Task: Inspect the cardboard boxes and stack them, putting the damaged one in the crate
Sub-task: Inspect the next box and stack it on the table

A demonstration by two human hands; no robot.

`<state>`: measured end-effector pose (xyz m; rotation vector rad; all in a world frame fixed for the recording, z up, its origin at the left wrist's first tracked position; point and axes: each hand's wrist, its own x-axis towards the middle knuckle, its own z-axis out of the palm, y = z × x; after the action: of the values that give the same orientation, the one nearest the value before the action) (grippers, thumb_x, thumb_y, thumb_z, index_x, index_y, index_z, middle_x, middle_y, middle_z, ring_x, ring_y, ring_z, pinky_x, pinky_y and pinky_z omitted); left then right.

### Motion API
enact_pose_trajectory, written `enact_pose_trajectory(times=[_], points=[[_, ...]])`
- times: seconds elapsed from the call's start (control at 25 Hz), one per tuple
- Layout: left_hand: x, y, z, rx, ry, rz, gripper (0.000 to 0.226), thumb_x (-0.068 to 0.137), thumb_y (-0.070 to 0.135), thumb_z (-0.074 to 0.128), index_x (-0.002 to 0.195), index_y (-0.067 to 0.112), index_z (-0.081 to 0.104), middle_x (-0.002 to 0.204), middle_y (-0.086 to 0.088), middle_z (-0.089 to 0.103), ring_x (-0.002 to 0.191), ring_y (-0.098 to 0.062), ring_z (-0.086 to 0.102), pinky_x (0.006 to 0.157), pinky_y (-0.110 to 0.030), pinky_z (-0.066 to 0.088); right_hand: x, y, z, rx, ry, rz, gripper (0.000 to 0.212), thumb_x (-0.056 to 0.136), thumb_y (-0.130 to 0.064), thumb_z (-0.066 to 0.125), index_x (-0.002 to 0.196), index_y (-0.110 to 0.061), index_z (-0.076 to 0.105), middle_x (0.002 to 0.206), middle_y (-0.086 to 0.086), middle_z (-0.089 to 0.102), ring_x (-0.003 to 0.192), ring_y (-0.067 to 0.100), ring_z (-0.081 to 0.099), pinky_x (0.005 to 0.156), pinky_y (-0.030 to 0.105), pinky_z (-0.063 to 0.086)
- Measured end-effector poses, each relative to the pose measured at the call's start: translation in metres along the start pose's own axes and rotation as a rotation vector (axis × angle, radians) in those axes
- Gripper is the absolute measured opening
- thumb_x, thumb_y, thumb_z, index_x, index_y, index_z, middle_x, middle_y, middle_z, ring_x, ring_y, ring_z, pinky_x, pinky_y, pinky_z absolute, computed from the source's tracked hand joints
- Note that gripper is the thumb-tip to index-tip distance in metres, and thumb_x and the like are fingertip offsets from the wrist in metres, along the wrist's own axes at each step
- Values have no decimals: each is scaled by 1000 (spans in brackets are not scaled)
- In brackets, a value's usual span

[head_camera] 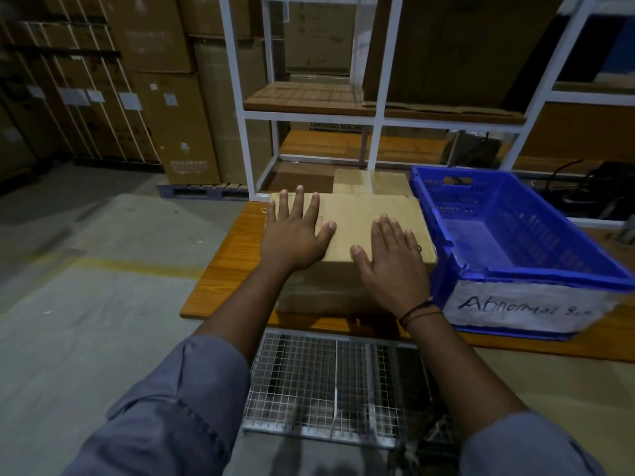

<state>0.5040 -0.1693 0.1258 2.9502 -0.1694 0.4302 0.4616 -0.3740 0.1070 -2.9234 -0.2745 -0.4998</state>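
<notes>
A brown cardboard box (357, 218) stands on the wooden table (226, 262) in front of me. My left hand (295, 235) lies flat on its top left part, fingers spread. My right hand (391, 259) lies flat on the top right part near the front edge, fingers apart. Neither hand grips anything. Behind this box a second cardboard box (371, 182) shows only its top. To the right stands a blue plastic crate (515, 269) with a white label reading "Abnormal"; nothing lies inside it.
A white metal shelf frame (374, 118) with wooden boards rises behind the table. Large cartons (165, 97) are stacked at the back left on a pallet. A wire-mesh cage (326, 383) sits below the table's front edge. Dark cables (591, 187) lie beyond the crate.
</notes>
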Motion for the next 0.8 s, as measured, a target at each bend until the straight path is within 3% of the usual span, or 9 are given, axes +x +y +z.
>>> enact_pose_trajectory(times=[0.28,0.4,0.56,0.68,0.72,0.8], points=[[-1,-4,0,-32,-5,31,76,103,70,19,166,29,4,173,-6,-5,158,-32,-11,127,-52,-7,-12,4,1,6,28,-22,88,97,-67,2,164,-13,18,173,9,11,160,22,6,129,45,4],[-1,-15,-5,-88,-6,27,75,102,70,26,165,32,11,173,-3,1,159,-30,-6,126,-51,-2,-18,17,-3,81,114,62,79,100,-67,15,163,-20,27,172,8,15,159,24,9,128,50,8],[-5,-24,-13,-244,81,0,62,101,63,44,155,34,44,168,0,30,157,-31,16,124,-54,19,-34,33,-3,567,191,274,67,103,-63,41,162,-37,22,171,2,17,156,26,18,117,52,29],[-23,-17,5,-192,375,-248,49,101,59,47,132,28,67,154,-9,50,148,-38,34,114,-54,33,-38,39,5,845,160,348,68,103,-56,49,162,-34,22,162,-5,34,145,16,34,112,39,34],[-31,-18,18,-258,408,-381,53,100,62,45,131,25,66,151,-11,50,143,-38,40,109,-52,37,-37,44,8,930,108,416,71,99,-63,52,160,-32,29,155,-9,41,141,16,40,113,40,36],[-52,-17,44,-618,363,-558,65,99,70,41,133,20,61,139,-12,56,127,-33,54,96,-44,45,-35,61,23,1124,-36,564,91,80,-86,55,150,-30,46,147,-3,56,136,23,52,113,51,44]])
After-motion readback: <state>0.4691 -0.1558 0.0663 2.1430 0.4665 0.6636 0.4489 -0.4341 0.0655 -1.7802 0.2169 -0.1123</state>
